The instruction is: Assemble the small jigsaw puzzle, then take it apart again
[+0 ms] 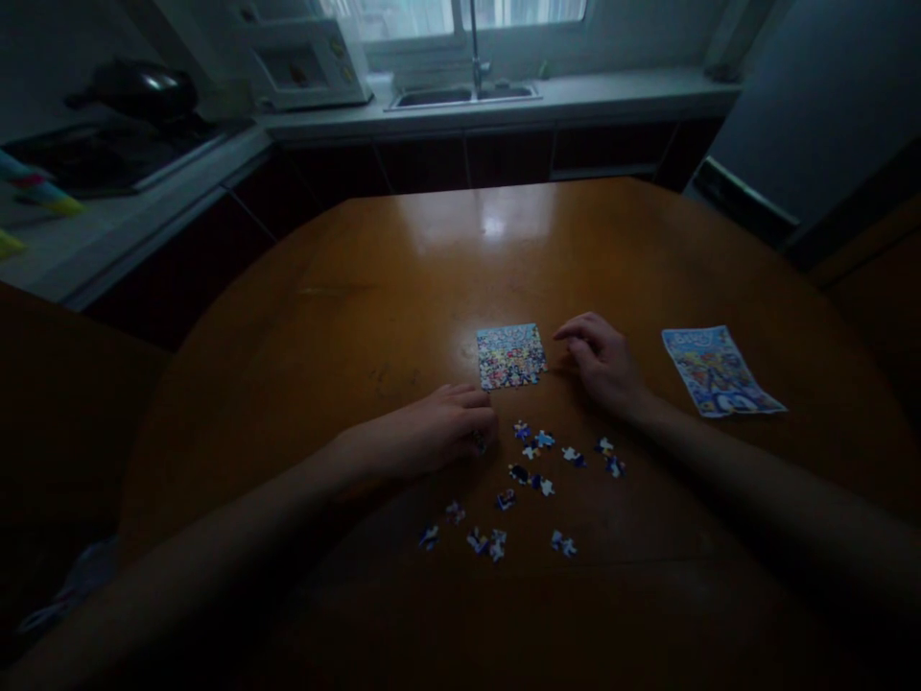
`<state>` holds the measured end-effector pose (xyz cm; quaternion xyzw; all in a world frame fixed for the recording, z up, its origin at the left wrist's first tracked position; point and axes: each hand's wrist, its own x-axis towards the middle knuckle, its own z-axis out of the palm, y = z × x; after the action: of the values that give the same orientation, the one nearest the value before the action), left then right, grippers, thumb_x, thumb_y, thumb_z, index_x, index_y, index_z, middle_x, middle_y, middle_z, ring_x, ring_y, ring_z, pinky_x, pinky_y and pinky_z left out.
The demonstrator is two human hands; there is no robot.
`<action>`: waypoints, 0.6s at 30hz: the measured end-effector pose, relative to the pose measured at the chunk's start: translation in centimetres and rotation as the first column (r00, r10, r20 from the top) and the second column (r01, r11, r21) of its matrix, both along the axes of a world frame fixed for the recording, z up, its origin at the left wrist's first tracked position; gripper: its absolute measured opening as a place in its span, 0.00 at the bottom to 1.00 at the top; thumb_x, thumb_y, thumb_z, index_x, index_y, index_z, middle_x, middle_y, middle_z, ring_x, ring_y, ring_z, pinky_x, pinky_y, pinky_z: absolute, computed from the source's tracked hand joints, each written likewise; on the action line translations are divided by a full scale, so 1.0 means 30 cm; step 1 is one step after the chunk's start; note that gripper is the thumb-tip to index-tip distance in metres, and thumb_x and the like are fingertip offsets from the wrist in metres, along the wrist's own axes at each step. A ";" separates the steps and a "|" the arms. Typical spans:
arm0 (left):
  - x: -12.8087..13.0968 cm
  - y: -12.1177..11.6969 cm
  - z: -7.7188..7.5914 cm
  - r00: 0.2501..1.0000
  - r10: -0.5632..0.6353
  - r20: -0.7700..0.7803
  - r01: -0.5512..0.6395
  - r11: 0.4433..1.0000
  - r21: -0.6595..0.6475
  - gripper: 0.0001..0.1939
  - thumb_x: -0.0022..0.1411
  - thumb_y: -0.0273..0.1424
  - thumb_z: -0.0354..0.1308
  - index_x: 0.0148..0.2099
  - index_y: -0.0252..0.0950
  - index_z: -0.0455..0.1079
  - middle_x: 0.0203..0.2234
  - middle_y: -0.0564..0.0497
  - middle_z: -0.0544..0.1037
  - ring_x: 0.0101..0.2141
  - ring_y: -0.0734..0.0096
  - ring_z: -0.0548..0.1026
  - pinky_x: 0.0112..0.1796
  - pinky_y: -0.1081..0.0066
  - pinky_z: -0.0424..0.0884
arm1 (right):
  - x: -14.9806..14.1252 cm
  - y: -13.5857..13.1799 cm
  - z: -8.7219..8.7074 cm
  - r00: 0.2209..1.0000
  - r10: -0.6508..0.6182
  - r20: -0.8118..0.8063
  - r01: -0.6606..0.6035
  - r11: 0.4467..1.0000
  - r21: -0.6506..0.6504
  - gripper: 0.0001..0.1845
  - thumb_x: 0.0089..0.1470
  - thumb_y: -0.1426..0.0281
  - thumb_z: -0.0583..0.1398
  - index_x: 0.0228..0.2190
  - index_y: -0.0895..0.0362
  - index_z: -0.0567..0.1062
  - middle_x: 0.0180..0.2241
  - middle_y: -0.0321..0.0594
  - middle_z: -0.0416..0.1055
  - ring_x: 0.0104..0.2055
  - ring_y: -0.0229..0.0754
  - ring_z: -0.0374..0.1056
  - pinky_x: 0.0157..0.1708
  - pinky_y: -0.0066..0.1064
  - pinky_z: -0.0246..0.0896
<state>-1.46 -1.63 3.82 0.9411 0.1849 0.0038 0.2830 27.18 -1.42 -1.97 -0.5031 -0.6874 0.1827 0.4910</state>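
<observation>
A partly assembled jigsaw puzzle [510,355] lies flat on the wooden table, with an uneven lower edge. Just below its lower left corner, my left hand [450,429] is closed with the fingers curled down. A small puzzle piece [481,441] shows at its fingertips. To the right of the puzzle, my right hand [602,363] rests with its fingers loosely bent and apart, and nothing shows in them. Several loose puzzle pieces [532,475] are scattered on the near side, between and below my hands.
A printed picture sheet [720,372] lies on the table [345,288] at the right. Beyond the table edge are a counter with a sink [467,96], a white microwave [306,67] and a stove with a dark pan [144,91]. The room is dim.
</observation>
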 end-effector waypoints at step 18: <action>0.044 0.019 -0.117 0.661 0.623 0.418 -0.514 0.782 -0.352 0.13 0.58 0.39 0.70 0.38 0.34 0.78 0.28 0.50 0.81 0.27 0.73 0.74 0.28 0.74 0.69 | -0.092 -0.075 0.030 0.868 0.354 0.349 -0.447 0.862 0.240 0.08 0.62 0.72 0.61 0.43 0.52 0.77 0.42 0.43 0.74 0.45 0.45 0.70 0.44 0.40 0.69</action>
<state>-0.15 -1.05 0.31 0.7645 0.3879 0.3238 0.4003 24.40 -3.68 -1.07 -0.2845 -0.8626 0.0940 0.4077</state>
